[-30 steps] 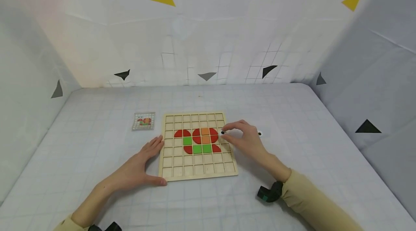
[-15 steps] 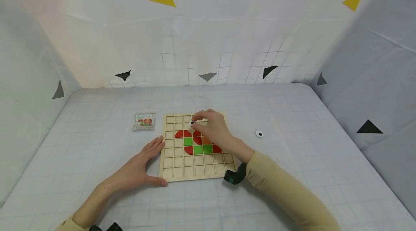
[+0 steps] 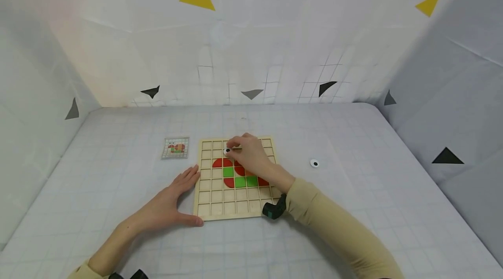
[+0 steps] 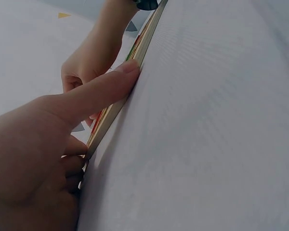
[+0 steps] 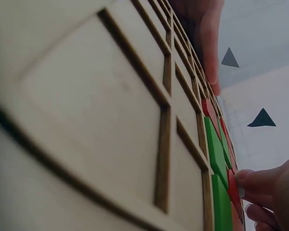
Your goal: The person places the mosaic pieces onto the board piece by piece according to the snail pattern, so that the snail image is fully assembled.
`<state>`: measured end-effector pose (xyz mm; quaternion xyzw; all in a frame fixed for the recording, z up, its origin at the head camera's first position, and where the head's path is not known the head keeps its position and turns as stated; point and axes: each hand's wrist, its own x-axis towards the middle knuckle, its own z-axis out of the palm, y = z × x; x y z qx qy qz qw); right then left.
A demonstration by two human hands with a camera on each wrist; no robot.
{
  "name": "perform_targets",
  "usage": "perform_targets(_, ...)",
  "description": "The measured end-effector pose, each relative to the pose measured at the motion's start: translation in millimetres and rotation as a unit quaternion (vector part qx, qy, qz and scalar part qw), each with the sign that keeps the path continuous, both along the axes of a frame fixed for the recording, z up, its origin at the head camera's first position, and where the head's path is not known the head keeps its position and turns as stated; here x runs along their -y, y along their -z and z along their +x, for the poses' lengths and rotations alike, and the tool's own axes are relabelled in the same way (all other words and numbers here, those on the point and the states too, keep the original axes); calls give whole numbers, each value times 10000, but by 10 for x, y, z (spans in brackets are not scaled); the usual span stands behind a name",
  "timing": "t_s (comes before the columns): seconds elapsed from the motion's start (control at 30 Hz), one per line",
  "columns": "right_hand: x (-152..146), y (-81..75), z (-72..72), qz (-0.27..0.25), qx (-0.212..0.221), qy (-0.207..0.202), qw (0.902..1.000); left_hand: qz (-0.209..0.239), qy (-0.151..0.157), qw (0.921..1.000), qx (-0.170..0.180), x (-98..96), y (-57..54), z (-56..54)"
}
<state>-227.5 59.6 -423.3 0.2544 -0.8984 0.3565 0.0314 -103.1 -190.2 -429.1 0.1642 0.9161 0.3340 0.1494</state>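
Observation:
My right hand point(image 3: 252, 154) is over the upper middle of a wooden grid board point(image 3: 229, 208), pinching a round white eye tile point(image 3: 226, 151) between thumb and fingertips. The tile sits just above a red piece point(image 3: 217, 163) at the board's left side. Fairly straight fingers of my left hand point(image 3: 170, 200) touch the board's left edge, its thumb point(image 4: 120, 77) at the near corner. Green square tiles point(image 3: 240, 182) and more red rounded pieces point(image 5: 232, 185) lie in the grid cells. My right hand and wrist hide part of this pattern, including most of the orange tiles.
A second white eye tile point(image 3: 315, 163) lies on the table to the right of the board. A small picture card point(image 3: 175, 148) with a coloured grid figure lies to the left. White cloth walls point(image 3: 251, 43) with triangle marks stand behind and at the sides.
My right hand has carried the eye tile leftward from the board's right edge to above the red piece, uncovering the second eye tile. My left hand has stayed at the board's edge.

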Motion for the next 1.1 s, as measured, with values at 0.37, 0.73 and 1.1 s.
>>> perform_targets(0.37, -16, 51, 18, -97, -412, -143, 9990, 5, 48, 10000, -65, 9, -9, 7)
perform_targets(0.73, -33, 36, 65, 40, -354, 62, 9993, 23, 46, 10000, -66, -6, -8, 12)
perform_targets(1.1, -764, -57, 243, -433, -183, 614, 9970, -48, 15, 10000, -78, -9, -4, 10)
